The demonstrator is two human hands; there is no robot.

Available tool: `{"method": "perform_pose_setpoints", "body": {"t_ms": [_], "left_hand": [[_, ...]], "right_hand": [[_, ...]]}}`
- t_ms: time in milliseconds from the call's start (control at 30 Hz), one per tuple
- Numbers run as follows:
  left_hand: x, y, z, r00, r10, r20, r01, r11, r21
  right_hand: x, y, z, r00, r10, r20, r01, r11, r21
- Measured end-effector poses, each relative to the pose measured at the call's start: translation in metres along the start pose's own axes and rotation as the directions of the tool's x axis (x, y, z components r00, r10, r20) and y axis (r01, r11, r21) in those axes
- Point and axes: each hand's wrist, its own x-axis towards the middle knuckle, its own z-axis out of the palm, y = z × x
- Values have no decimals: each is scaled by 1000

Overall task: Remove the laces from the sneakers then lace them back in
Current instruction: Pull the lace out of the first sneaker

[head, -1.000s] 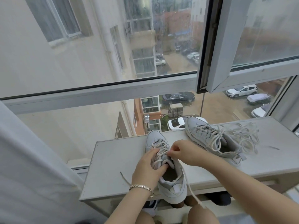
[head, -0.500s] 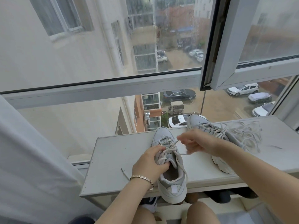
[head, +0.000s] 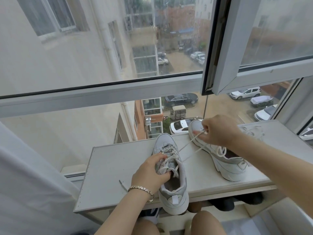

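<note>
Presently: left hand (head: 149,173) grips pale grey padded sneaker (head: 176,197); right hand (head: 218,131) pinches taut cream fabric lace (head: 186,145). Risk: a hard pull may snag it.

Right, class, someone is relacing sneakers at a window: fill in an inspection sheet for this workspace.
Surface: white shelf carrying both sneakers.
Job's things: near sneaker, heel over the front edge; far sneaker to its right; lace drawn taut from the near sneaker.
Clutter: loose lace end on the shelf at left; lace tangle at far right; dark shoes under the shelf.
Grips: left hand holds the near sneaker's throat; right hand pinches the lace.
Cables: nothing seen.
Surroundings: open window sash, wet glass, white curtain at left, parked cars below.
</note>
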Motion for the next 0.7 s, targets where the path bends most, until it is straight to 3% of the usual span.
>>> {"method": "perform_pose_setpoints", "body": {"t_ms": [33, 100, 233, 367, 433, 533, 700], "left_hand": [[0, 0, 0, 1000, -1, 1, 1, 1000, -1], [-1, -1, 0, 1000, -2, -2, 2, 1000, -9], [-1, -1, 1, 1000, -5, -11, 4, 999, -37], [-3, 1, 2, 1000, 0, -19, -1, 1000, -26], [-3, 2, 2, 1000, -4, -19, 4, 1000, -25], [-3, 1, 2, 1000, -4, -20, 3, 1000, -29], [-2, 1, 3, 1000, 2, -22, -3, 999, -38]], "right_hand": [[0, 0, -7, 997, -51, -56, 45, 992, -116], [0, -8, -11, 992, -102, -72, 93, 990, -109], [-15, -27, 10, 958, -245, 147, 247, 969, 4], [-31, -49, 24, 896, -432, -97, 439, 897, 59], [-34, -51, 28, 949, -304, -88, 316, 925, 213], [-36, -50, 31, 987, -135, 89, 84, 900, 427], [-45, -47, 32, 970, -196, 144, 89, 838, 539]]}}
